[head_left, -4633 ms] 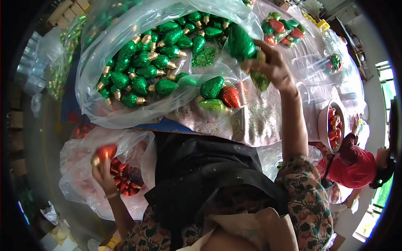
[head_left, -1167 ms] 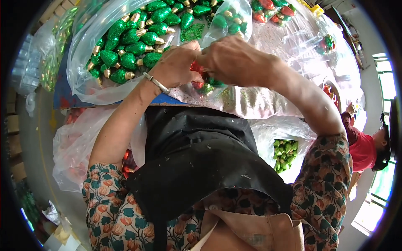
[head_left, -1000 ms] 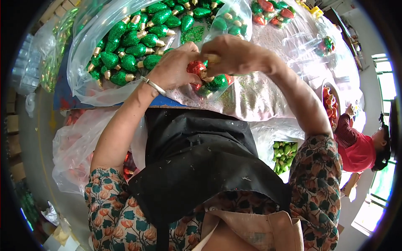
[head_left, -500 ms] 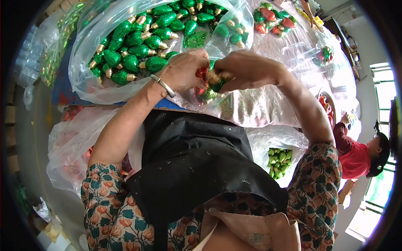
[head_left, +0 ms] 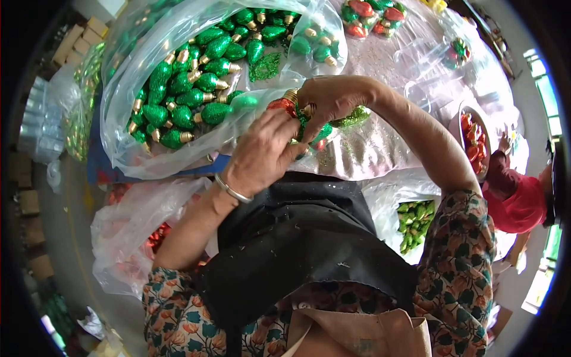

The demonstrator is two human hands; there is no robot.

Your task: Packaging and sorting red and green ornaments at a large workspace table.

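Note:
My left hand (head_left: 264,149) and my right hand (head_left: 336,101) are closed together around a cluster of glittery bulb-shaped ornaments at the near edge of the table. A red ornament (head_left: 282,105) with a gold screw base shows above my left fingers. Below my right fingers there are dark green ornaments (head_left: 324,132), and a lighter green one (head_left: 355,116) juts out to the right. My fingers hide most of the cluster, and whether a clear bag wraps it I cannot tell. Just to the left lie many green glitter bulb ornaments (head_left: 191,98) inside a large clear plastic bag (head_left: 122,156).
Filled clear packs of red and green ornaments (head_left: 372,18) lie at the back. At right stands a bowl of red ornaments (head_left: 474,143), near a person in red (head_left: 514,202). Below the table edge are bags with light green ornaments (head_left: 415,223) and red ones (head_left: 159,236).
My left hand has come lower, toward my body, and turned over the cluster. My right hand has shifted slightly left. The light green ornament now shows beside it, and the whole view has shifted a little.

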